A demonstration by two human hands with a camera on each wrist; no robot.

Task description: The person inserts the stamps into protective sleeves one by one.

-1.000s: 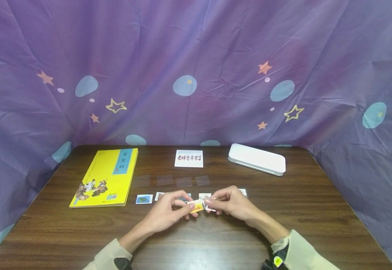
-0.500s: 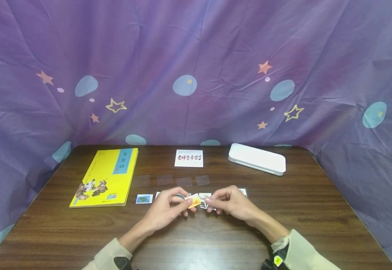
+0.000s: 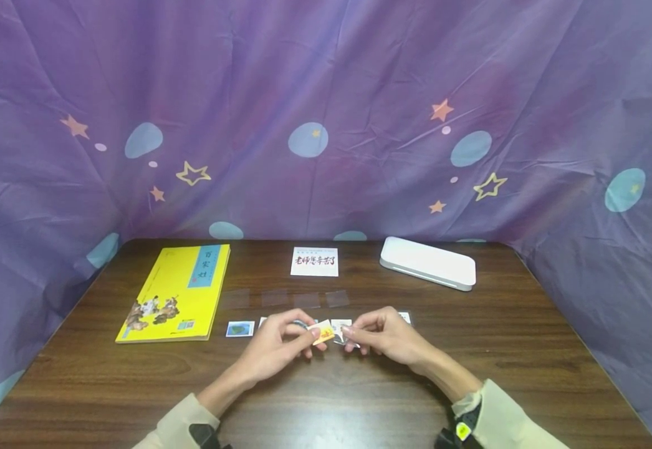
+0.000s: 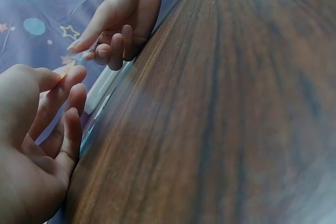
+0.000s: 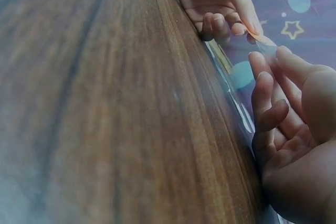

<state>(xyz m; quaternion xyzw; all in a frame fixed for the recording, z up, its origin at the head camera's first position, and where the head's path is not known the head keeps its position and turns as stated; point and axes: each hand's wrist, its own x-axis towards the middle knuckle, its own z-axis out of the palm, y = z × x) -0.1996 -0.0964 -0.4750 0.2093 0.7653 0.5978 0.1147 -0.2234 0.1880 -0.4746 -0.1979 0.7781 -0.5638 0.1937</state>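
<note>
Over the middle of the table, my left hand pinches a small yellow-and-white postage stamp between thumb and fingers. Facing it, my right hand pinches a small clear plastic sleeve by thumb and forefinger. In both wrist views the sleeve comes right up to the stamp's edge. A blue-green stamp lies left of my left hand. Another pale stamp shows beyond the gap between the hands, and others are partly hidden behind the fingers. A further one peeks out behind my right hand.
Several clear sleeves lie in a row behind the stamps. A yellow book is at the left, a white card with red lettering at the back, and a white flat case at the back right. A purple curtain hangs behind the table.
My left hand has drawn the stamp slightly left and up, away from my right fingers, and tilted it. My right hand stays nearly in place with the sleeve.
</note>
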